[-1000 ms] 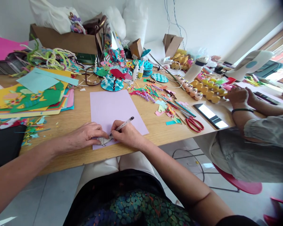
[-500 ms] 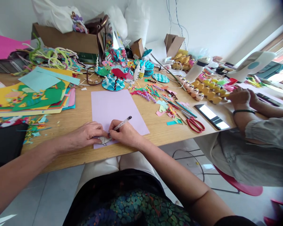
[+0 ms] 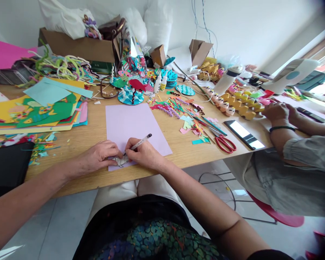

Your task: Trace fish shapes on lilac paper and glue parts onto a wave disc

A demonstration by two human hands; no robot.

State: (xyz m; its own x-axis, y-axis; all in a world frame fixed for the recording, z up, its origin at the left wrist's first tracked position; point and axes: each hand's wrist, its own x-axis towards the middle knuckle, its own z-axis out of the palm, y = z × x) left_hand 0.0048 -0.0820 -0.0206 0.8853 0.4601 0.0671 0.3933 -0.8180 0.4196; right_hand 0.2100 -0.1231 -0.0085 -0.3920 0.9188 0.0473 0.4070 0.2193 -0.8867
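Lilac paper [image 3: 135, 122] flat on wooden table [image 3: 83, 139], lower edge near the front of the table, directly before the seated lap. On lower left part of the sheet: small pale cut-out [image 3: 121, 160] with dark line markings — partly covered by fingers, full outline hidden.

Left hand [image 3: 104, 154] bent over the cut-out from the left, fingertips touching it; cannot tell whether pinched or merely pressed down. Grips white pen [image 3: 142, 142] in right hand [image 3: 143, 153], thumb and fingers closed round the barrel; dark end up and to the right, writing end down beside the cut-out. Contact of tip with paper too small to make out.

Beyond the sheet: blue-patterned disc [image 3: 125, 98], with red fish shape [image 3: 136, 85] above it; two white bottles [image 3: 157, 85] upright just to the right. Right of the sheet: scattered paper scraps [image 3: 188, 124], then red-handled scissors [image 3: 225, 143], blades pointing away from the lap, and dark flat device [image 3: 243, 134] with bright reflection. Left of the sheet: stack of coloured paper [image 3: 70, 122], pale blue sheets [image 3: 47, 92] on top; behind, tangle of green and white fuzzy stems [image 3: 65, 66].

Farther right: hand of another person [image 3: 277, 111] over the table, dark band [image 3: 281, 128] at the wrist — well apart from the pen. Nearby, rows of yellow carton cups [image 3: 241, 104].
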